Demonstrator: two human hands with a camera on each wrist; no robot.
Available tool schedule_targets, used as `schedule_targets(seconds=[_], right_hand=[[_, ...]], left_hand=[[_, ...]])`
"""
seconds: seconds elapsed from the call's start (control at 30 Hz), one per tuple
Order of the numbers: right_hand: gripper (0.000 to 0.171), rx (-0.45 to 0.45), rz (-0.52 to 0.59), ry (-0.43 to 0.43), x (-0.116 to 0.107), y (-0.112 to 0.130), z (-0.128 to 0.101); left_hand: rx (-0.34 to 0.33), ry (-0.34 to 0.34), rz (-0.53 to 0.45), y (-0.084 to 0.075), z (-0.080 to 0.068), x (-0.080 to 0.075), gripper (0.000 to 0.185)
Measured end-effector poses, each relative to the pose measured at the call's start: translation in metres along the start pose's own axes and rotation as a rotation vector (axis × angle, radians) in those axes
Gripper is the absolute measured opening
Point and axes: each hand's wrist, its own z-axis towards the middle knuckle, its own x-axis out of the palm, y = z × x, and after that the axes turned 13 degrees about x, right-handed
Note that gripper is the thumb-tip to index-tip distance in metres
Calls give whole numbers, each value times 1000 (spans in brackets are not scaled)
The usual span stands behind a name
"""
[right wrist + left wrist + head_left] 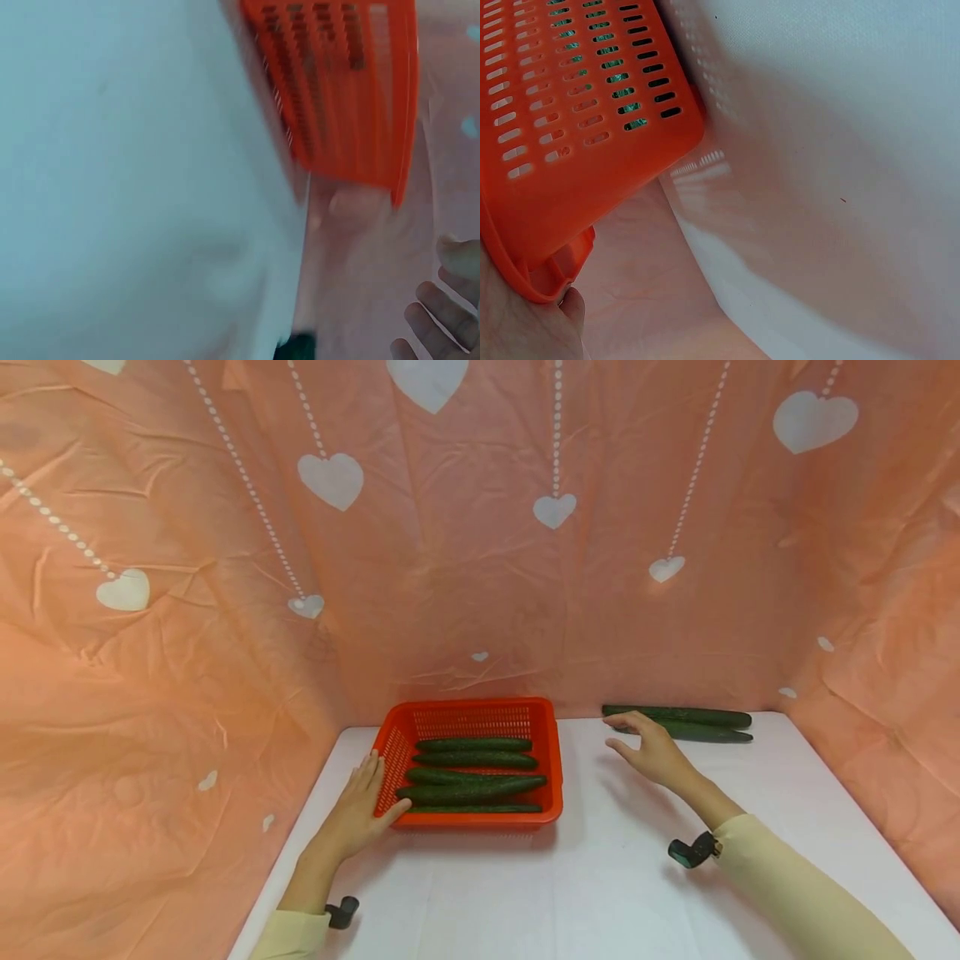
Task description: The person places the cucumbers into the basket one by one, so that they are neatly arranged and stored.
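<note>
We note two long, dark-green, slender cucumbers, one behind (678, 715) and one in front (697, 732), lying side by side at the table's back edge, right of the basket. Both run left to right; their left ends lie at the fingertips of our right hand (656, 756), the bodies reaching away rightward. That hand is much the nearer. Its thumb and fingers stand apart, holding nothing; contact with the front cucumber we cannot tell.

Our left hand (358, 810) rests at the left rim of a red, rectangular, slotted plastic basket (480, 821), fingers extended, thumb spread towards the near corner. Inside, more dark-green cucumbers (474, 790) lie roughly crosswise, the same way as the outer pair.

Surface: a smooth white tabletop (480, 893), bare between basket and right hand. Salmon-pink sheeting printed with pale hearts (465, 585) rises close behind the pair, leaving little room at the back.
</note>
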Motion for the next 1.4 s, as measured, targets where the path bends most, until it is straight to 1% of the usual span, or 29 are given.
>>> schedule_targets(seconds=[0.13,0.4,0.5,0.6,0.8,1.03,1.2,1.4], right_hand=[[39,30,-5,-17,-16,-21,-4],[42,124,-40,-37,-48,-57,-9],[43,157,-40,-43,-57,-71,-10],[46,195,-50,-31,-65,-84,-10],[50,243,-107,-21,-77,-110,-9],[51,281,-143,-35,-84,-125,-9],[53,318,-167,-13,-87,-132,-8],[48,322,-221,-9,-87,-135,-7]], left_hand=[[6,-2,8,1,0,0,103],[2,1,11,1,1,1,104],[2,2,10,1,1,1,103],[6,0,13,1,1,1,103],[11,-9,16,0,1,1,102],[0,3,3,0,1,2,103],[-5,7,3,0,1,1,103],[1,2,10,1,1,2,102]])
